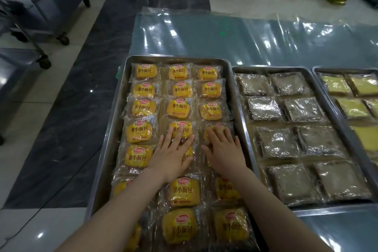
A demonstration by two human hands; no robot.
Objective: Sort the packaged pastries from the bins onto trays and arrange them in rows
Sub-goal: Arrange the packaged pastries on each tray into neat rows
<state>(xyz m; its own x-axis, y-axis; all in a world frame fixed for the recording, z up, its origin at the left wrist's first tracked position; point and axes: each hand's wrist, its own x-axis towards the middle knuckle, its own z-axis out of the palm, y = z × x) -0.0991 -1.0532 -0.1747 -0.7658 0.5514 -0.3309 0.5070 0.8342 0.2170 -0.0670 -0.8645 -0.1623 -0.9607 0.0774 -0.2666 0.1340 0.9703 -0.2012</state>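
Note:
A steel tray (122,92) holds several yellow packaged pastries (144,71) laid in three columns. My left hand (171,155) lies flat, fingers spread, on the middle column, its fingertips on one yellow pack (185,127). My right hand (224,149) lies flat on the right column and covers most of another yellow pack (208,131). Neither hand grips anything. To the right, a second tray (243,112) carries brown wrapped pastries (263,106) in two columns. A third tray (327,96) at the right edge holds pale yellow wrapped slices (335,85).
The trays rest on a table covered in clear plastic sheeting (214,35). Dark and white floor tiles lie to the left. Wheeled steel racks (44,16) stand at the far left. No bins are in view.

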